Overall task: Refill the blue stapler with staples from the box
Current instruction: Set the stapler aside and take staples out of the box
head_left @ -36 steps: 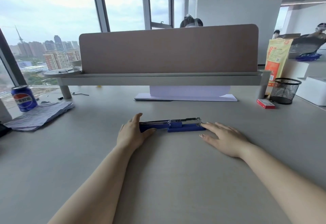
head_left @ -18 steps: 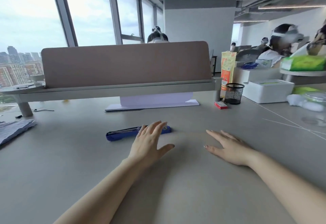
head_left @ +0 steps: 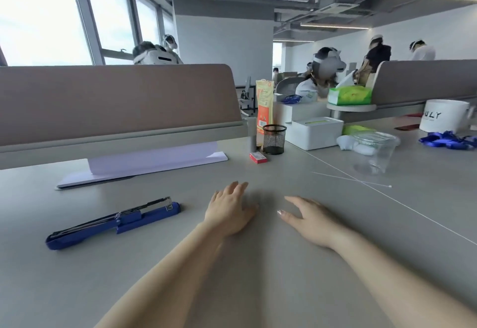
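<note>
The blue stapler (head_left: 113, 223) lies flat on the grey desk at the left, its metal staple channel showing along the top. My left hand (head_left: 228, 210) hovers over the desk to the right of the stapler, fingers spread, holding nothing. My right hand (head_left: 313, 220) rests palm down further right, also holding nothing. A small red staple box (head_left: 257, 157) sits on the desk beyond both hands, beside a black mesh pen cup (head_left: 274, 139).
A brown desk divider (head_left: 116, 100) runs across the back with white paper sheets (head_left: 144, 166) below it. To the right stand a white box (head_left: 313, 132), a clear plastic cup (head_left: 374, 153), a white bucket (head_left: 445, 115) and blue straps (head_left: 449, 140). People work behind.
My left hand has left the stapler and moved right toward the middle of the desk. The view has swung right, so the stapler now sits at the left.
</note>
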A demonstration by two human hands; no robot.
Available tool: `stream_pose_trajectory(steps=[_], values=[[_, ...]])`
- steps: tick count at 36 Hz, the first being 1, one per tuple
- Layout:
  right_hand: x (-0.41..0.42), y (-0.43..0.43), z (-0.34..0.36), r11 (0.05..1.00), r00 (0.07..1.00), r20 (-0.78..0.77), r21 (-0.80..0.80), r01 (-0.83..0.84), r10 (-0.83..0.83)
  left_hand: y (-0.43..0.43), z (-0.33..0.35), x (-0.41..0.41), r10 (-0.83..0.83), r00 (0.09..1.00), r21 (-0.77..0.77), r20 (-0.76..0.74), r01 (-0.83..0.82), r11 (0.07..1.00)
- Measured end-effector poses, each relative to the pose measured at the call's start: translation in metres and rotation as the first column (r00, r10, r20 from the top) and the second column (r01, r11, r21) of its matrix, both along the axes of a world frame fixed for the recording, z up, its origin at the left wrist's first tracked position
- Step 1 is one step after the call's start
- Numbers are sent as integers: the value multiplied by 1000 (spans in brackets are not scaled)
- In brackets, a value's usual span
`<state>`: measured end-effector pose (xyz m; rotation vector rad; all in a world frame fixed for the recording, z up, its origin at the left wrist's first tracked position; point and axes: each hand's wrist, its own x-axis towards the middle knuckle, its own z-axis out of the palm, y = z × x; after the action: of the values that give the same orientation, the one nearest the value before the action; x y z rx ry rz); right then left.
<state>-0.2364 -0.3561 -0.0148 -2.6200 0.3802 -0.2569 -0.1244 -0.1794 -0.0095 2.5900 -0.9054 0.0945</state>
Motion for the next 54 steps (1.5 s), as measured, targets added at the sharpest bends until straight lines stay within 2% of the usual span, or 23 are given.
stream_pose_trajectory(steps=[7, 13, 15, 19, 24, 28, 35, 44, 51, 54], values=[[45, -9, 3, 1000, 998, 57, -3, -4, 4, -12, -11, 19, 21, 1000, 139, -14, -19, 990], [115, -31, 7, 997, 990, 129, 52, 54, -61, -13, -9, 20, 10, 1000, 137, 14, -12, 991], [136, -39, 4, 998, 988, 140, 23, 60, -62, -13, -9, 20, 10, 1000, 132, 21, -13, 991], [174, -56, -2, 994, 997, 69, -107, 35, -28, -14, -12, 22, 27, 999, 112, 31, -30, 993], [212, -60, -2, 991, 1000, 13, -137, -7, 8, -15, -15, 22, 41, 998, 99, 48, -46, 994], [228, -62, -7, 982, 995, -102, -191, -3, -17, -16, -14, 23, 52, 998, 102, 40, -56, 993], [198, -51, -5, 982, 993, -114, -191, -11, -11, -14, -13, 25, 52, 999, 101, 9, -53, 993], [87, -20, -9, 989, 996, -74, -136, -63, 53, -13, -6, 20, 94, 995, 20, -18, -94, 995], [27, 0, -4, 982, 966, 248, -185, -29, 76, 9, -1, -20, 22, 1000, 18, 9, -22, 1000], [23, 1, -5, 974, 945, 322, -225, 23, 51, 21, -6, -35, 13, 1000, 3, 8, -13, 1000]])
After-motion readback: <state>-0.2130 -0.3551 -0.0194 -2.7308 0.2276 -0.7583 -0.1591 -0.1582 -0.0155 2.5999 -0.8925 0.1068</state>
